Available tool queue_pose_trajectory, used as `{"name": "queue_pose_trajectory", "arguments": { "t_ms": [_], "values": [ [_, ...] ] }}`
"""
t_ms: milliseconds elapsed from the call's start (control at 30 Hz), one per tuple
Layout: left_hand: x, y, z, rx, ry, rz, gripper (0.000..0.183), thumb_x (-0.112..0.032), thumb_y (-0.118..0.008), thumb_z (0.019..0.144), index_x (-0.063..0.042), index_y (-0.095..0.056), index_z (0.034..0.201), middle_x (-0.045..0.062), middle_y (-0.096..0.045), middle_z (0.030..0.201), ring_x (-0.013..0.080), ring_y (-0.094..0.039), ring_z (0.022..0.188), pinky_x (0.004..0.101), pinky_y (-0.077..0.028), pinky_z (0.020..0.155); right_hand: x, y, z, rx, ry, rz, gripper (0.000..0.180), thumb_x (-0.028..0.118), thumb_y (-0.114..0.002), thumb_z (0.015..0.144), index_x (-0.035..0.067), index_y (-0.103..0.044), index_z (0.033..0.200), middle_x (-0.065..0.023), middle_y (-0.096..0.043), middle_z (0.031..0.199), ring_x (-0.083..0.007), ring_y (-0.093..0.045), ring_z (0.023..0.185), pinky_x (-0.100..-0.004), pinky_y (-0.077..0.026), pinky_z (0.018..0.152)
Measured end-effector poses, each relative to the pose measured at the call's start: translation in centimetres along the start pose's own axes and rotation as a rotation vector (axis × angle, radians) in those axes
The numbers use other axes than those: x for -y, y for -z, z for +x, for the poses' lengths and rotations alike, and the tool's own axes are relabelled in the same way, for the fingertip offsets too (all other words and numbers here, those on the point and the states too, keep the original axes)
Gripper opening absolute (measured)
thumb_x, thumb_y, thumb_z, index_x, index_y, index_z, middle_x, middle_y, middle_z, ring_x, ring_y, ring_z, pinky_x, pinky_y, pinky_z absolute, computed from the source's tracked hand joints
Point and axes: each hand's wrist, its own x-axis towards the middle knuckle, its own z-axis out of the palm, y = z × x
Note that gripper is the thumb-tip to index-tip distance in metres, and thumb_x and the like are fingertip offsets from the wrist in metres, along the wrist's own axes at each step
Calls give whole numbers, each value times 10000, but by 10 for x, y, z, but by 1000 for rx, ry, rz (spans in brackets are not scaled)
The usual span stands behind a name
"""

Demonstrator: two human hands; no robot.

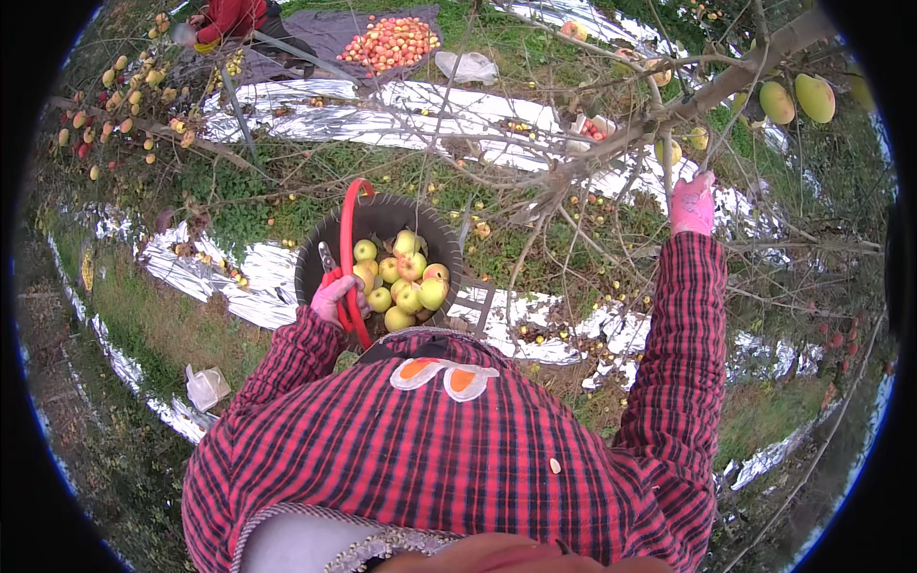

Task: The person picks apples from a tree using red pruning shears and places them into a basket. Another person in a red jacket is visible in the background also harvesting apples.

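Observation:
My left hand (337, 299), in a pink glove, is closed around red-handled pruning shears (331, 266) beside the red handle (347, 222) of a black bucket. Yellow-green apples (408, 276) lie in the bucket (309, 265), some blushed red. At the right, my right hand (692, 204), also gloved in pink, is raised with its fingers closed around a thin upright branch (725, 136) of an apple tree. Large green-yellow apples (776, 102) hang above and to the right of that hand.
A thick bare limb (706, 100) crosses the upper right, with tangled twigs below it. Silvery reflective sheeting (329, 118) and fallen apples cover parts of the grass. A metal ladder (481, 304) stands behind the bucket. Far off, a person (233, 21) in red is near heaped apples (392, 44) on a dark cloth.

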Motion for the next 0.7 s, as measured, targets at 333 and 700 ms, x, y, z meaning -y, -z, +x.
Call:
{"name": "queue_pose_trajectory", "arguments": {
  "t_ms": [333, 700],
  "values": [
    [-100, -106, -55, 661, -234, 12, 577, -276, -571, 860, 89, -406, 1276, 102, -569, 712, 215, -571, 534, 372, -521, 656, -8, -3, 4, 47, 26, 10, 350, 214, -532, 869, -27, -406, 1089, -329, -614, 1007, -457, -608, 957, -489, -475, 831],
    [-165, -217, -34, 1218, -292, -384, 321, -171, -474, 938, 25, -484, 1191, -29, -468, 691, 78, -469, 565, 267, -406, 704, -10, -8, 13, 80, 58, -13, 345, 172, -496, 867, -44, -397, 1117, -324, -621, 977, -451, -616, 937, -493, -484, 798]
  ]
}}
